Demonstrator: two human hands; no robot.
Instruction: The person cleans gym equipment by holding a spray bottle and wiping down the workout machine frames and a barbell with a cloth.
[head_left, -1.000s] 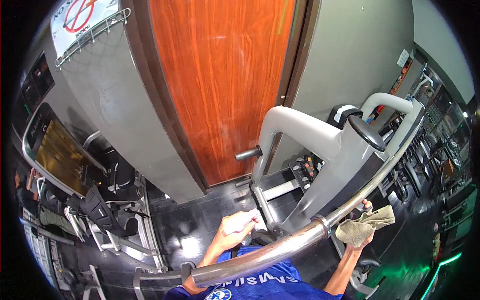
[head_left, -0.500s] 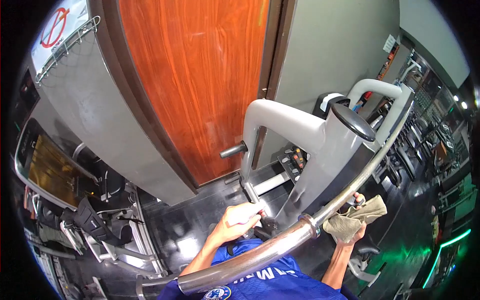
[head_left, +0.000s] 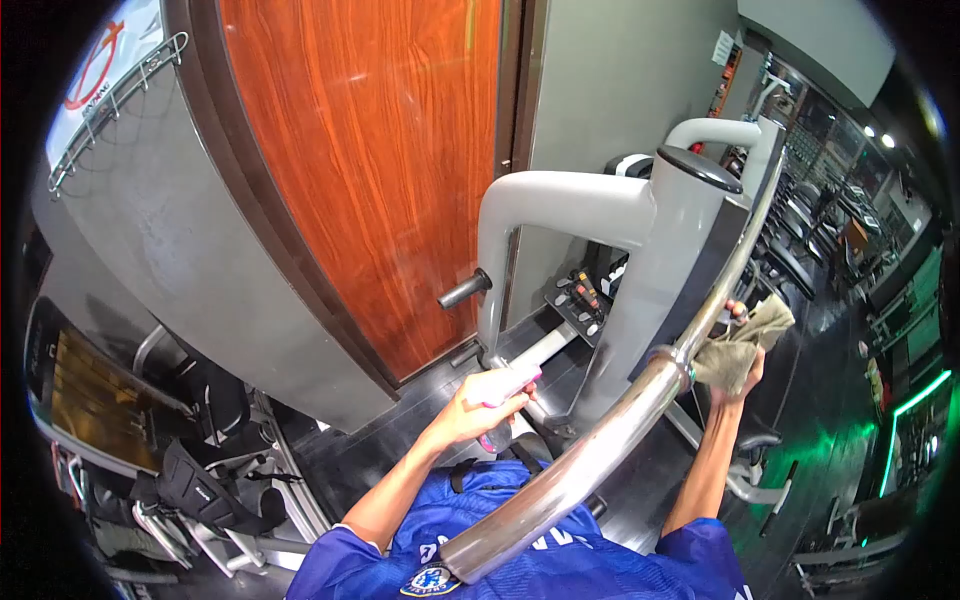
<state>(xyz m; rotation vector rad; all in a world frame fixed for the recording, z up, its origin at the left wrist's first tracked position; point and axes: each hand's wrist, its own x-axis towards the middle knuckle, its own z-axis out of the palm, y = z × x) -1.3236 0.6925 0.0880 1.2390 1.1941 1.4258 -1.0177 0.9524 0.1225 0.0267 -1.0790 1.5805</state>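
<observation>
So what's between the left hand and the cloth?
In the head view, the gray upright and the metal bar cross between the left hand and the cloth.

a gym, with weight machines [head_left: 640, 260] and (blurry, but probably) dumbbells [head_left: 800, 205] along the far side.

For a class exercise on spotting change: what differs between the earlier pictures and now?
Both the left hand and right hand are now higher in the picture, farther from the blue shirt. The view has shifted too, so the wooden door sits farther left. Nothing was visibly taken up or released; the cloth stays in the right hand, by the metal bar.
</observation>
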